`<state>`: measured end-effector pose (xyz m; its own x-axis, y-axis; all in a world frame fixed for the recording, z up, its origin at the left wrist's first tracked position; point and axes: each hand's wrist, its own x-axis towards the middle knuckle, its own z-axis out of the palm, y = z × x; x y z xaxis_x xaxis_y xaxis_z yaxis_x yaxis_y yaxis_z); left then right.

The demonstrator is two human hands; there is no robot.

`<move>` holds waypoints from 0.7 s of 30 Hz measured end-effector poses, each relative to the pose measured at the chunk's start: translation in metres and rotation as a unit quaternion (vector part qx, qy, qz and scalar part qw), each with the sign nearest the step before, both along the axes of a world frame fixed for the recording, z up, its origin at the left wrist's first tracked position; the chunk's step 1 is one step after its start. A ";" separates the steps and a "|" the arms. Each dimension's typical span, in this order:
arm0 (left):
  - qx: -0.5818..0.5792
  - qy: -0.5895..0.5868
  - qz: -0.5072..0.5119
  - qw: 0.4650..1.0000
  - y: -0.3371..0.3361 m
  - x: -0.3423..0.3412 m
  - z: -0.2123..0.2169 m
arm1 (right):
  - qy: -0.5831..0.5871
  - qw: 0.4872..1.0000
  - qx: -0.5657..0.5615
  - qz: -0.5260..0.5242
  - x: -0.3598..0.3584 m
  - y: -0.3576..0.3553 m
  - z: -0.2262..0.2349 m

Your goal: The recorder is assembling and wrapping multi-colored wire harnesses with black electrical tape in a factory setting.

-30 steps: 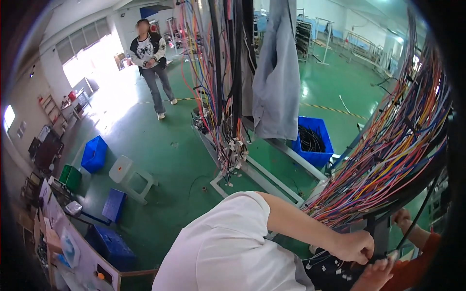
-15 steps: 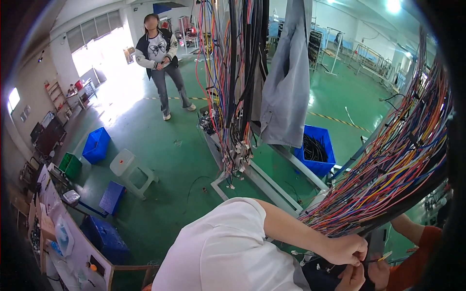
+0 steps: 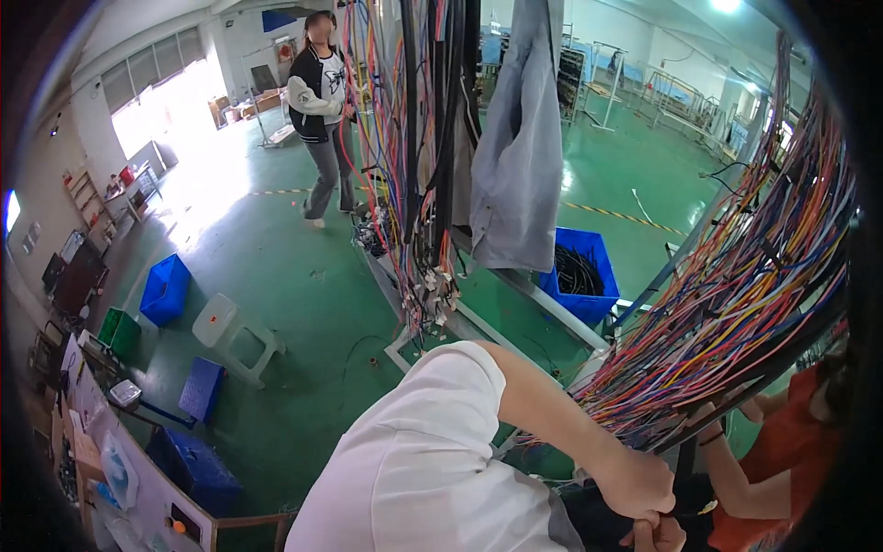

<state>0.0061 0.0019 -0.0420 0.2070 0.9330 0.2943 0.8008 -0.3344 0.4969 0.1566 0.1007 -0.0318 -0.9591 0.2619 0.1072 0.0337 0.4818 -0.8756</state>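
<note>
My left hand (image 3: 633, 484) reaches down from the white sleeve (image 3: 441, 405), its fingers closed and turned downward. Just below, almost touching it, my right hand (image 3: 659, 534) is closed too, cut off by the lower edge of the picture. Both hands meet fingertip to fingertip; whatever lies between them is hidden by the fingers. Above the hands a thick bundle of many-coloured wires (image 3: 708, 340) slants up to the right. Dark cloth or trousers (image 3: 598, 517) lie behind and beside my hands.
A co-worker in an orange top (image 3: 802, 451) is close on the right, arms raised to the bundle. Hanging wires (image 3: 418, 138) and a grey jacket (image 3: 520, 156) are ahead. A blue crate (image 3: 602, 308) holds black cables. A stool (image 3: 237, 336) stands left; another person (image 3: 322, 101) is farther off.
The view has shifted slightly right. My hands have drawn together and lower, and the yellow-tipped piece beside them is out of sight. The standing person has turned and stepped toward the hanging wires.
</note>
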 end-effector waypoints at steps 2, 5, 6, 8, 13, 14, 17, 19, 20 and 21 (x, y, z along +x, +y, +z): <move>0.018 -0.102 -0.042 0.994 0.001 0.006 0.004 | 0.009 0.999 -0.032 0.000 0.011 0.006 -0.010; 0.081 -0.182 -0.094 0.976 0.008 0.016 -0.001 | 0.047 0.995 -0.087 0.015 0.024 0.011 -0.019; 0.041 -0.211 -0.112 0.970 0.002 0.020 0.007 | 0.053 0.992 -0.105 0.036 0.033 0.016 -0.024; 0.012 -0.269 -0.142 0.952 0.000 0.023 0.009 | 0.063 0.988 -0.113 0.078 0.040 0.019 -0.025; 0.006 -0.260 -0.137 0.956 0.003 0.026 -0.002 | 0.125 0.985 -0.101 0.053 0.037 0.023 -0.031; 0.042 -0.243 -0.169 0.954 0.003 0.024 0.003 | 0.142 0.985 -0.096 0.037 0.039 0.023 -0.032; 0.133 -0.337 -0.034 0.931 -0.004 -0.012 0.035 | 0.195 0.977 -0.084 0.001 0.040 0.025 -0.037; 0.103 -0.383 -0.013 0.918 -0.007 -0.018 0.035 | 0.224 0.971 -0.088 -0.017 0.038 0.031 -0.044; 0.081 -0.286 -0.044 0.954 -0.007 -0.009 0.031 | 0.233 0.968 -0.091 -0.032 0.034 0.033 -0.045; 0.059 -0.188 -0.079 0.977 -0.007 0.002 0.028 | 0.241 0.965 -0.092 -0.050 0.032 0.034 -0.047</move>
<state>0.0082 -0.0047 -0.0136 0.2031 0.8532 0.4804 0.5021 -0.5119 0.6970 0.1883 0.1350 -0.0785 -0.7781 0.4073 0.4782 -0.3616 0.3321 -0.8712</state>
